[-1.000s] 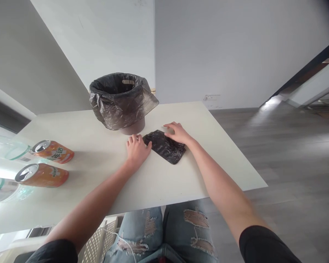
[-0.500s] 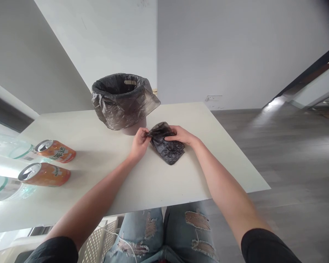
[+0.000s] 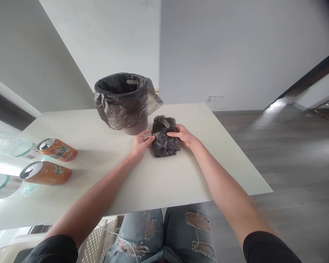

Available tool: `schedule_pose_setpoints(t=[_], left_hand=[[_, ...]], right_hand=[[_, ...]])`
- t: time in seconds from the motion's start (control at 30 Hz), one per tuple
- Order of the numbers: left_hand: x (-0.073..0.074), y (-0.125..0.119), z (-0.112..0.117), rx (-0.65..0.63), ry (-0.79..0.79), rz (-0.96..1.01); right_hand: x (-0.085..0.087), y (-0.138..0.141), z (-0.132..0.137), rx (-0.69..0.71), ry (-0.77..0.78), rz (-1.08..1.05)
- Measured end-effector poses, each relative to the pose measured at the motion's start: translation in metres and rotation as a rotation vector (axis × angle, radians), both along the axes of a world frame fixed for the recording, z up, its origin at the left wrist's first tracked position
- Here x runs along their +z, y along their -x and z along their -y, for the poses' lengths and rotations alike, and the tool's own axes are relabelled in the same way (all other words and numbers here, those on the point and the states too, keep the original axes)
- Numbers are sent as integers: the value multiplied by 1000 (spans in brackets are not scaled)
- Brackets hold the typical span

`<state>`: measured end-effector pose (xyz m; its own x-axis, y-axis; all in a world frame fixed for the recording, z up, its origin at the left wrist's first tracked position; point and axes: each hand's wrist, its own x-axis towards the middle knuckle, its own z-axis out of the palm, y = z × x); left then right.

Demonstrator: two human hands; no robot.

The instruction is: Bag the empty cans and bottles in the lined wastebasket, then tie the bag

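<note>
Between my two hands is a black plastic bag (image 3: 166,140), bunched into a compact crumpled bundle just above or on the white table. My left hand (image 3: 142,143) grips its left side, thumb on top and fingers partly hidden beneath. On the other side, my right hand (image 3: 184,136) pinches the right edge, its thumb lying across the front and its fingers behind. Just beyond my left hand stands a trash bin (image 3: 138,128), lined with another black bag (image 3: 126,106) folded over its rim.
Two orange drink cans (image 3: 57,149) stand on the left of the white table (image 3: 164,182), beside clear containers (image 3: 1,184) with green rims. A wall rises behind the table. A perforated cream basket (image 3: 98,241) and a white cable lie below the front edge.
The black bag has gone from a pointed, hanging shape to a squarer bundle. My left hand has moved from pinching its top corner to holding its left side.
</note>
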<state>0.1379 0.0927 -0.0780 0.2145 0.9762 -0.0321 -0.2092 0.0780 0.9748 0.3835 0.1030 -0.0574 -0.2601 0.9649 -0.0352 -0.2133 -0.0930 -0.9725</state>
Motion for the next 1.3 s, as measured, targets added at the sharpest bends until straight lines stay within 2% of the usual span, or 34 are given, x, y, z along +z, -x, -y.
schedule_pose_setpoints(t=[0.3, 0.43, 0.53, 0.6, 0.77, 0.97, 1.03, 1.17, 1.3], left_hand=[[0, -1, 2, 43, -102, -5], [5, -2, 4, -12, 1, 36], [7, -2, 4, -88, 141, 77], [9, -1, 5, -140, 162, 67], [12, -2, 10, -208, 30, -74], [5, -5, 9, -133, -60, -99], [3, -5, 9, -90, -94, -118], [4, -5, 11, -91, -68, -101], [8, -5, 12, -146, 8, -70]], right_hand=[[-4, -4, -3, 81, -240, 41], [-5, -4, -4, 106, -301, 69], [-5, -2, -4, 95, -271, 53], [-4, 0, -4, 94, -230, 32], [4, 4, 1, 99, -155, 13], [20, 3, 10, 105, 35, -109], [17, 2, 9, 101, 55, -36], [2, 3, 2, 20, -40, 168], [-4, 2, -4, -17, -85, 129]])
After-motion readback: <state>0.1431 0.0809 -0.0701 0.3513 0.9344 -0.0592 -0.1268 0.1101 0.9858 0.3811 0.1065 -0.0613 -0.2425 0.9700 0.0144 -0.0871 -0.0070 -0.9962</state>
